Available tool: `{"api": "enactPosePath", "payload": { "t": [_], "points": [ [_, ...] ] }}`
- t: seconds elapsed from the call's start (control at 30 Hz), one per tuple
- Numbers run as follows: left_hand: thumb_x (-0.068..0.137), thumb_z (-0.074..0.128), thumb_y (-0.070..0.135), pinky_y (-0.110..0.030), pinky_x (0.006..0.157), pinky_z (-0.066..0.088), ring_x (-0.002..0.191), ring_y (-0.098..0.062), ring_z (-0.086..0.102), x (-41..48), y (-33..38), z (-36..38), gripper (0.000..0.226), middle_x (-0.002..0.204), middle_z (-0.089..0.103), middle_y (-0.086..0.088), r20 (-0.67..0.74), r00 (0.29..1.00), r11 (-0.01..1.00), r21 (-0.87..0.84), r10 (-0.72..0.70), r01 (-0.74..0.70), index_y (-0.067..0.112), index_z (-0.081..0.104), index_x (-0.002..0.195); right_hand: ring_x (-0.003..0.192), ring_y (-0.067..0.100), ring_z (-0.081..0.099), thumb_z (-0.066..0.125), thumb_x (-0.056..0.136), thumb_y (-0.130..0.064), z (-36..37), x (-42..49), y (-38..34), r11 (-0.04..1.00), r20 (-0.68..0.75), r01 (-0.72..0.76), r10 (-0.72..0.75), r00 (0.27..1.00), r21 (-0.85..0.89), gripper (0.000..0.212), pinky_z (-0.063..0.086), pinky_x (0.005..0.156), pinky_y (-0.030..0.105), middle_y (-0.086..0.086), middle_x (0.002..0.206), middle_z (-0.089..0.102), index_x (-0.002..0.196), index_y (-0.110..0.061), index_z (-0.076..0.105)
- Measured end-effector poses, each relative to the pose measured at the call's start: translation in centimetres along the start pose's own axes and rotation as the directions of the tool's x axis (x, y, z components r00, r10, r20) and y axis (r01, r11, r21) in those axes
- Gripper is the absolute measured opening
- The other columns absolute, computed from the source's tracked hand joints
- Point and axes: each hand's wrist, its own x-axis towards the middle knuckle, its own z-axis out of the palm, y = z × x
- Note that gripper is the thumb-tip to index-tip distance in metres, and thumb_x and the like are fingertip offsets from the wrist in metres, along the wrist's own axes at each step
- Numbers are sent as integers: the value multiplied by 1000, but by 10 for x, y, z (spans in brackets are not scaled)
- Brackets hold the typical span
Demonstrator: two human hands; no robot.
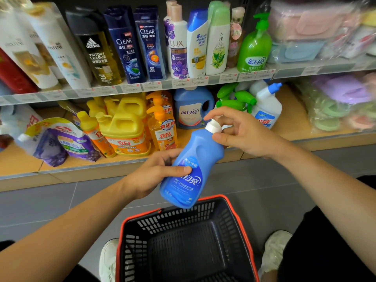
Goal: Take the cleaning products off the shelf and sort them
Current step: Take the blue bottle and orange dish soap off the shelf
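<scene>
A blue detergent bottle (pixel 191 169) with a white cap (pixel 213 125) is held tilted in the air above a black shopping basket (pixel 240 224) with a red rim. My left hand (pixel 154 174) grips the bottle's lower body, thumb across the label. My right hand (pixel 242 131) is at the neck, its fingers curled around the white cap. The lower shelf (pixel 101 169) behind carries yellow dish-soap jugs (pixel 126 127), a blue laundry jug (pixel 193 108), green spray bottles (pixel 236 98) and a white bottle with a blue nozzle (pixel 268 106).
The upper shelf (pixel 223 78) carries shampoo and body-wash bottles and a green pump bottle (pixel 254 49). Refill pouches (pixel 61 139) lie at the lower left, bagged slippers (pixel 341 102) at the right. The basket stands on grey floor tiles between my shoes (pixel 274 251).
</scene>
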Motion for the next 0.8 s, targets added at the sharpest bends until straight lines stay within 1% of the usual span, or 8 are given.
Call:
{"api": "enactPosePath", "payload": {
  "t": [0.1, 0.27, 0.33, 0.4, 0.47, 0.57, 0.67, 0.8],
  "points": [
    [76, 79, 22, -36, 82, 60, 97, -26, 71, 0, 2, -1, 50, 114, 72, -18, -7, 1000, 1000, 28, -6, 7, 9, 68, 123, 81, 16, 66, 69, 92, -7, -1, -2, 1, 1000, 4, -19, 19, 1000, 0, 29, 60, 74, 38, 10, 102, 66, 117, -16, 58],
    [73, 81, 26, -41, 85, 60, 97, -29, 71, -1, 7, -3, 54, 114, 71, -22, -57, 998, 998, 68, -16, 20, 8, 68, 123, 80, 34, 62, 72, 90, -10, -1, -4, 3, 997, -14, -48, 49, 999, 59, 35, 58, 78, 60, 16, 108, 65, 117, -17, 51],
    [75, 81, 24, -38, 81, 60, 94, -28, 72, -1, 9, -2, 49, 111, 73, -19, -63, 998, 998, 58, -14, 17, 10, 70, 120, 85, 40, 65, 79, 81, -14, 3, -4, 2, 996, 1, -57, 58, 998, 73, 50, 60, 79, 57, 14, 113, 63, 123, -20, 51],
    [80, 78, 19, -37, 80, 61, 94, -27, 72, 0, 12, 1, 42, 111, 73, -17, -71, 997, 998, 63, -11, 16, 12, 70, 121, 94, 28, 68, 83, 75, -14, 8, -5, 2, 998, -4, -38, 38, 999, 49, 59, 62, 79, 45, 12, 115, 61, 126, -19, 53],
    [82, 76, 17, -37, 81, 61, 95, -26, 72, 2, 13, 3, 41, 113, 74, -17, -81, 997, 996, 94, 3, 4, 13, 70, 121, 89, 17, 65, 83, 73, -11, 10, -5, 3, 998, -46, -14, 17, 999, 69, 53, 61, 74, 39, 8, 107, 61, 118, -19, 56],
    [78, 80, 17, -38, 85, 60, 102, -25, 71, 0, 18, -2, 53, 120, 72, -17, -77, 996, 991, 134, 39, -29, 14, 66, 129, 79, 15, 62, 80, 73, -5, 9, -6, 7, 972, -115, -16, 44, 992, 234, 48, 58, 64, 32, -3, 96, 63, 110, -25, 57],
    [66, 86, 18, -35, 84, 59, 106, -25, 70, -7, 24, -17, 67, 120, 72, -15, -135, 989, 993, 111, 57, -42, 14, 64, 130, 81, 18, 63, 77, 75, -5, 7, -6, 13, 912, -205, -17, 110, 973, 409, 43, 58, 62, 34, 0, 98, 64, 105, -30, 57],
    [72, 83, 1, -39, 86, 61, 112, -30, 69, -8, 22, -23, 69, 122, 72, -11, -232, 965, 992, 57, 123, -113, 14, 59, 135, 97, 26, 68, 79, 77, -10, 5, -3, 22, 840, -298, -3, 196, 934, 542, 45, 61, 71, 46, 7, 109, 64, 111, -23, 52]
  ]
}}
